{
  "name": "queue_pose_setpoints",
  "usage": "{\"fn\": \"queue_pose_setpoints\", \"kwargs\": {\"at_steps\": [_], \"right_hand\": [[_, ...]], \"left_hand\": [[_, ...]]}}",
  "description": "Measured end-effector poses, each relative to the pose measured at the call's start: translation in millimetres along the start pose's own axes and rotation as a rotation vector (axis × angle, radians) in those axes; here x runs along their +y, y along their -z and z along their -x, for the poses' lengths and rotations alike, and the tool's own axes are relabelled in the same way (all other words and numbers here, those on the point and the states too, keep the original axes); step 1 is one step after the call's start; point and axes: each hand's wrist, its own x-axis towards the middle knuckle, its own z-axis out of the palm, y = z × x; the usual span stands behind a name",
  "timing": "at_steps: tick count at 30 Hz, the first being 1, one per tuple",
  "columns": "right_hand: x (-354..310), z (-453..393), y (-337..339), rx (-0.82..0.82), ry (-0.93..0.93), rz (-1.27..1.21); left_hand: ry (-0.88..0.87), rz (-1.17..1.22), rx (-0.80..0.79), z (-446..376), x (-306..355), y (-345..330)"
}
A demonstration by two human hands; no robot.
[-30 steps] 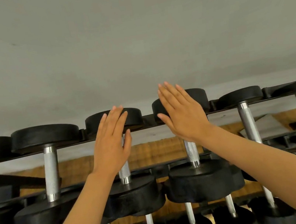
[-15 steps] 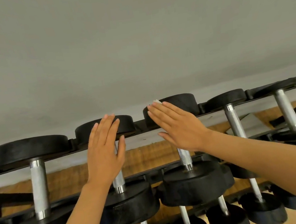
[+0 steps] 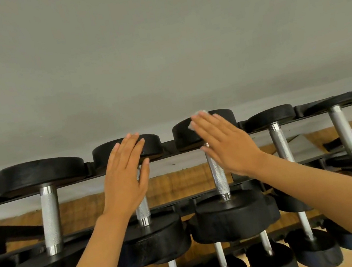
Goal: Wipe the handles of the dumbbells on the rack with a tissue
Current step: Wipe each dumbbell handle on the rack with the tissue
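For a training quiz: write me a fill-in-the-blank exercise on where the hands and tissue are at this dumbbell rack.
1. The small white tissue peeks out from under the fingers of the ____ hand.
2. Both hands, left hand and right hand, have ____ fingers.
3. The knurled metal handle at the far left is touched by ____ hand.
4. The round dumbbell heads are ____ in colour.

Missing words: right; straight; neither; black

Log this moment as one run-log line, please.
left hand: flat, over handle | right hand: flat, tissue under fingers | handles: wiping not visibly underway
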Motion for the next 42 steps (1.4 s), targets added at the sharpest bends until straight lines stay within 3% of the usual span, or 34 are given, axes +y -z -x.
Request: {"fn": "queue_pose_setpoints", "kwargs": {"at_steps": [3, 8, 13, 19, 24, 29, 34, 42], "right_hand": [[-7, 3, 0, 0.049, -0.203, -0.182], [-24, -23, 1, 0.091, -0.449, -0.271], [-24, 22, -11, 0.113, -0.406, -0.364], [-15, -17, -1, 0.094, -0.567, -0.519], [-32, 24, -15, 0.187, -0.494, -0.589], [-4, -4, -6, 0.105, -0.433, -0.544], [-26, 13, -6, 0.134, -0.445, -0.505], [2, 15, 10, -0.046, -0.211, -0.527]], "left_hand": [[0.013, 0.016, -0.004, 1, 1, 2], [0.02, 0.019, -0.004, 0, 3, 3], [0.008, 0.045, -0.006, 1, 3, 7], [0.044, 0.048, -0.027, 1, 4, 6], [0.032, 0.062, -0.03, 1, 3, 8], [0.051, 0.075, -0.009, 1, 5, 6], [0.061, 0.092, 0.01, 1, 6, 4], [0.055, 0.078, 0.015, 0, 8, 5]]}}
